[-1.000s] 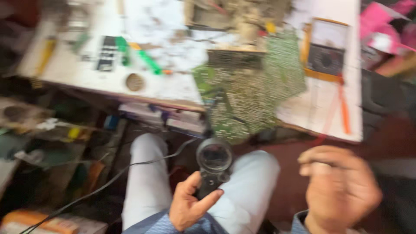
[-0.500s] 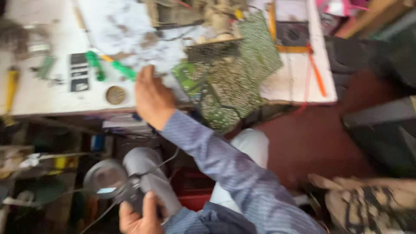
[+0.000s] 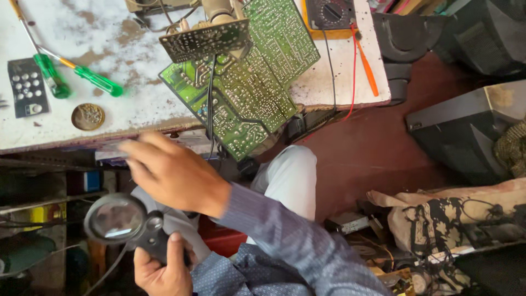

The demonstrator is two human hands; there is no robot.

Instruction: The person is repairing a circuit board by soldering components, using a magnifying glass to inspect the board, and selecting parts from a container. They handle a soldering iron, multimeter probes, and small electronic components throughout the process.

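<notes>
Left hand point(image 3: 161, 269), low in frame over the lap, fingers closed round the dark handle of a round magnifier point(image 3: 118, 219); lens points left, clear of the bench. Right hand point(image 3: 170, 172) open, fingers spread and slightly blurred, empty, hovering just below the front edge of the white workbench point(image 3: 109, 44). Green circuit board point(image 3: 246, 82) lies tilted on the bench, its lower corner overhanging the edge, near the right hand but not touching. Two green-handled screwdrivers point(image 3: 82, 74), a small keypad point(image 3: 26, 87) and a round tin point(image 3: 87, 116) sit left. Bare bench surface between tin and board.
</notes>
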